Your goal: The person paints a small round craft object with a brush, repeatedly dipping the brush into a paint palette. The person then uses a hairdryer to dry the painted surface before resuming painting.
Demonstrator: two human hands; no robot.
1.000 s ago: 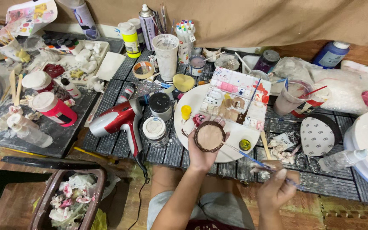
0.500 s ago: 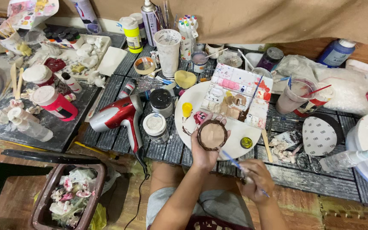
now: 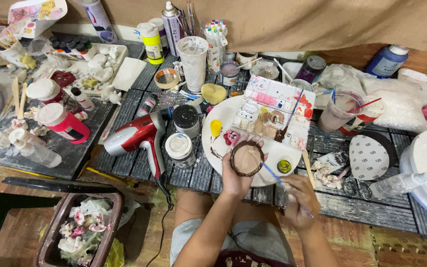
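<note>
My left hand point(image 3: 236, 179) holds up a small round brown clay dish point(image 3: 247, 158), its pale inside facing me. My right hand point(image 3: 300, 200) grips a thin blue-handled paintbrush point(image 3: 272, 173) whose tip reaches the dish's right edge. Both hover over a white round plate point(image 3: 228, 121) that carries a paint palette point(image 3: 275, 111) with pink, brown and red wells, a small yellow cap and a green paint lid. My knees and grey shorts show below.
A red hair dryer point(image 3: 137, 136) lies left of the plate beside two paint jars point(image 3: 184, 133). Spray cans, marker pens and a white cup stand at the back. Rinse cups point(image 3: 344, 111) sit to the right, a brown bin of tissue point(image 3: 82, 230) lower left.
My right hand rose from low at the right and brought the brush tip to the dish. The view shifted slightly; the left hand kept the dish in place.
</note>
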